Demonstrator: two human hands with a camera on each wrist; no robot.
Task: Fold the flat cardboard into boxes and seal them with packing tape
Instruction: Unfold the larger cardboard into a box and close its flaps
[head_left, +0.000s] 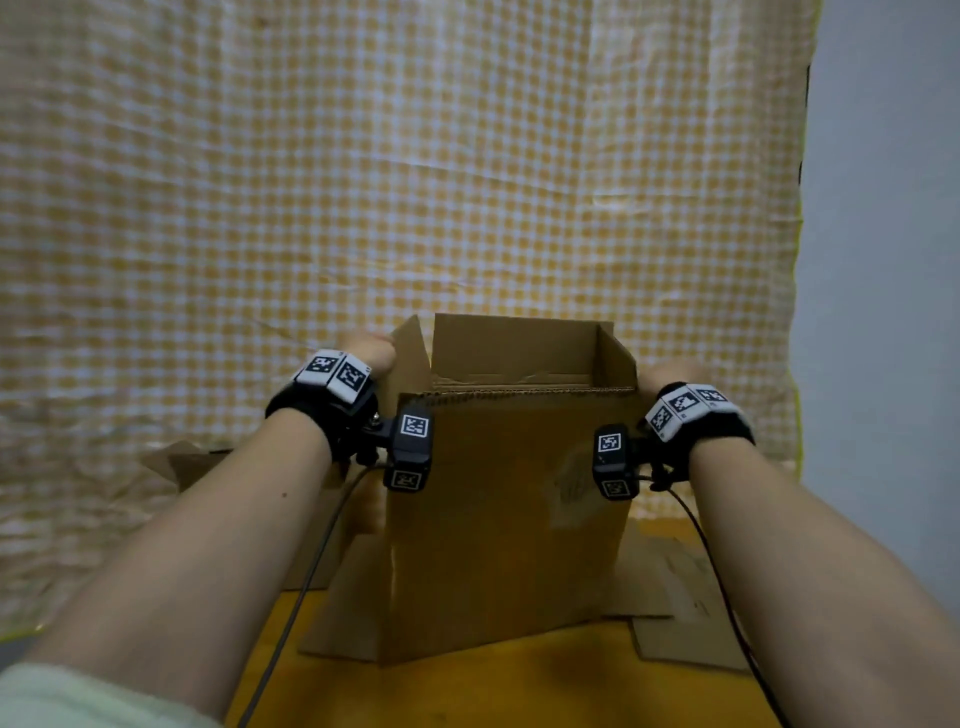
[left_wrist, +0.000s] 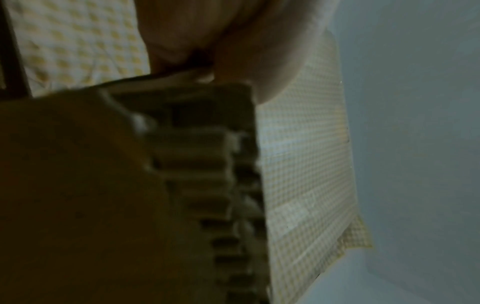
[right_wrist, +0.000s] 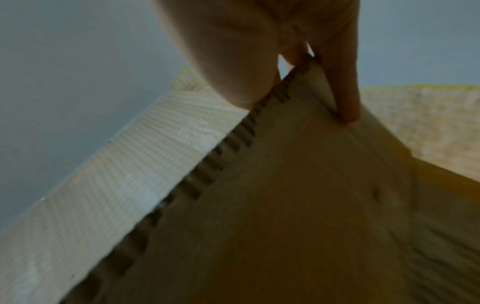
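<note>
A brown cardboard box (head_left: 504, 525) stands upright and opened out on the orange table, its top flaps raised. My left hand (head_left: 375, 354) grips the left top flap, and the left wrist view shows fingers (left_wrist: 233, 51) over the corrugated edge (left_wrist: 207, 164). My right hand (head_left: 667, 376) holds the box's upper right edge. In the right wrist view a thumb (right_wrist: 233, 72) and a finger (right_wrist: 345, 88) pinch the cardboard (right_wrist: 298, 185) from both sides. No tape is in view.
Flat cardboard sheets (head_left: 680, 597) lie on the orange table (head_left: 519, 691) under and beside the box, with more at the left (head_left: 176, 462). A yellow checked cloth (head_left: 415, 182) hangs behind. A grey wall (head_left: 883, 260) is at the right. Cables (head_left: 311, 571) trail from both wrist cameras.
</note>
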